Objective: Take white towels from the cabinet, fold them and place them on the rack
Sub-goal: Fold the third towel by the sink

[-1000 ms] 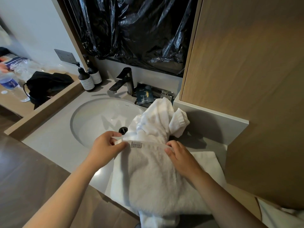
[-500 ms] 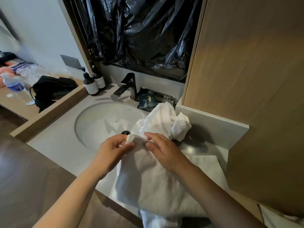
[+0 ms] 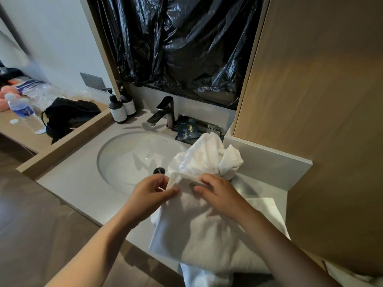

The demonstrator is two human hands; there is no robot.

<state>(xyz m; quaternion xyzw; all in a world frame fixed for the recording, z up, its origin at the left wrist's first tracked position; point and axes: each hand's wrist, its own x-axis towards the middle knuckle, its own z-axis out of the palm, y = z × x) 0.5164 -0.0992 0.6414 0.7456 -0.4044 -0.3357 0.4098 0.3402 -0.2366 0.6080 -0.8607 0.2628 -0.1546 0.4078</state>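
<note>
Hands (image 3: 184,195) pinch towel (image 3: 199,230) edge.

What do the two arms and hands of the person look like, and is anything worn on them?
Both forearms are bare up to the frame's bottom edge: no sleeves show. The left hand and the right hand have no gloves, and I can see no rings, watch or bracelet on them. The visible fingernails look short and unpainted. No marks or tattoos show.
</note>
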